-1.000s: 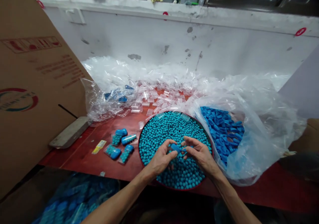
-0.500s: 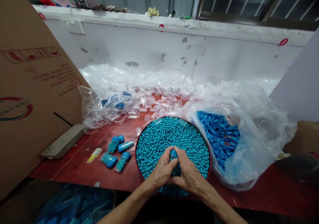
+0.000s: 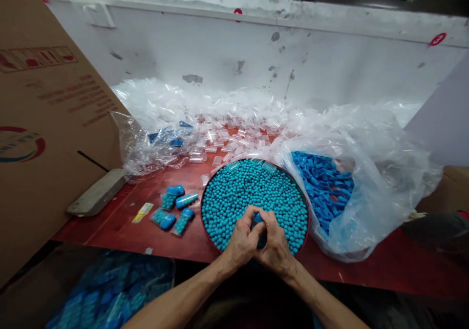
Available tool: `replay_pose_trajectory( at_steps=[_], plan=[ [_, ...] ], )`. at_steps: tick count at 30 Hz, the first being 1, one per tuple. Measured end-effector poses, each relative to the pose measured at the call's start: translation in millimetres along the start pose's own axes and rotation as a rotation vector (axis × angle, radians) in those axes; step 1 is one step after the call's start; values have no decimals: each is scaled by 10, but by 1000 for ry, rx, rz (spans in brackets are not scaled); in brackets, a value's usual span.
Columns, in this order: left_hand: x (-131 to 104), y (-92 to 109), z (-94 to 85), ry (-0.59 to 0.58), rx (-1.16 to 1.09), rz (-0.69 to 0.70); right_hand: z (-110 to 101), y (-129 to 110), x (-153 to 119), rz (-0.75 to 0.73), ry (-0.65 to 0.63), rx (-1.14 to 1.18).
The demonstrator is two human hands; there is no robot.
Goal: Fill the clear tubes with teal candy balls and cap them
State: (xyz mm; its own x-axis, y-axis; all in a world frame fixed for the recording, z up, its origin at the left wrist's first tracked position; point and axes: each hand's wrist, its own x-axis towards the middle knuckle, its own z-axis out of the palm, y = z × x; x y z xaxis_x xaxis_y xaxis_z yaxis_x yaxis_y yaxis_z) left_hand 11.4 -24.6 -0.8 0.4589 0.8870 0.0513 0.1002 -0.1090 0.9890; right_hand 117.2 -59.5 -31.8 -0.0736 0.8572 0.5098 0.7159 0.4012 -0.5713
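My left hand [image 3: 242, 235] and my right hand [image 3: 273, 241] meet over the near part of a round red-rimmed tub [image 3: 202, 212] full of small teal balls [image 3: 252, 187]. Both are closed around a blue plastic cap [image 3: 257, 218], its top showing between the fingertips. What lies below the cap is mostly hidden by my fingers. Left of the tub rest several small clear packs of teal balls with blue caps [image 3: 185, 220]. A clear plastic bag [image 3: 366, 236] to the right holds many loose blue caps [image 3: 324, 185].
Clear plastic sleeves [image 3: 227, 143] lie scattered behind the tub. Another plastic bag [image 3: 128, 153] sits at the left, beside a tall cardboard box [image 3: 54, 138] and a grey bar [image 3: 97, 192]. Below the red table edge, several finished-looking blue packs [image 3: 110, 290] are heaped. A white wall stands behind.
The camera view has tilted down, showing more of the heap below the table. My fingers have shifted around the cap, covering more of it; both hands stay over the tub.
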Motion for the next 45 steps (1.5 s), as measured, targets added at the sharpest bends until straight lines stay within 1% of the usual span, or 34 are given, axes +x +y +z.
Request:
replay_pose_trajectory(
  at_steps=[1,3,5,6,8,10,11,13,14,15,16,17,18,19,20,22,24,26,27,29,31,32,34,35,37,38,39,41,42,44,45],
  plan=[
    [0,7,1,-3,20,1,9,-16,-4,19,-4,8],
    [3,37,-31,2,56,16,0,-51,13,59,-63,16],
    [1,69,-142,37,105,33,-40,-53,54,62,-150,-15],
    [-9,77,-237,77,146,32,-67,-30,78,56,-171,-39],
    [-53,60,-513,208,268,5,-120,61,116,67,-151,-70],
    [-128,-14,-876,386,428,-37,-161,181,122,121,-95,-70],
    [-169,-73,-1070,471,522,-49,-174,238,109,148,-72,-65],
    [-243,-218,-1434,611,726,-97,-179,327,59,185,-66,-57],
    [-274,-293,-1581,646,824,-114,-172,357,27,194,-75,-57],
    [-300,-364,-1694,681,928,-127,-158,378,-6,199,-84,-58],
    [-318,-426,-1768,734,1028,-149,-140,391,-38,199,-90,-61],
    [-327,-479,-1802,771,1119,-155,-118,398,-64,196,-92,-63],
    [-324,-524,-1799,793,1200,-147,-95,401,-84,188,-93,-67],
    [-304,-565,-1768,787,1265,-124,-73,399,-96,176,-91,-72],
    [-268,-603,-1717,744,1313,-87,-54,392,-100,161,-91,-79],
    [-155,-681,-1606,596,1359,-17,-38,365,-90,135,-102,-99],
    [-28,-767,-1545,456,1369,-18,-65,320,-64,104,-118,-138],
    [56,-864,-1580,358,1382,-59,-145,264,-36,39,-186,-186],
    [71,-916,-1633,326,1395,-77,-200,234,-21,-10,-249,-207],
    [45,-1017,-1793,274,1428,-64,-322,172,12,-120,-416,-224],
    [-23,-1097,-1971,286,1460,-49,-416,109,60,-225,-578,-207],
    [-58,-1118,-2042,319,1476,-42,-441,80,93,-275,-644,-189],
    [-99,-1097,-2105,427,1479,-15,-431,34,178,-356,-727,-155],
    [-96,-1049,-2085,482,1456,5,-397,22,229,-393,-748,-141],
    [-36,-878,-1940,551,1346,64,-286,26,336,-469,-760,-130],
    [17,-765,-1825,543,1263,106,-220,45,389,-506,-755,-132],
    [84,-646,-1694,523,1165,157,-154,76,438,-540,-746,-141],
    [242,-432,-1428,411,975,223,-45,161,523,-577,-717,-170],
    [328,-358,-1313,370,916,234,-9,210,562,-568,-695,-190],
    [502,-299,-1150,298,834,204,31,299,646,-535,-640,-211],
    [586,-312,-1104,289,819,167,44,336,699,-516,-610,-212]
  ],
)
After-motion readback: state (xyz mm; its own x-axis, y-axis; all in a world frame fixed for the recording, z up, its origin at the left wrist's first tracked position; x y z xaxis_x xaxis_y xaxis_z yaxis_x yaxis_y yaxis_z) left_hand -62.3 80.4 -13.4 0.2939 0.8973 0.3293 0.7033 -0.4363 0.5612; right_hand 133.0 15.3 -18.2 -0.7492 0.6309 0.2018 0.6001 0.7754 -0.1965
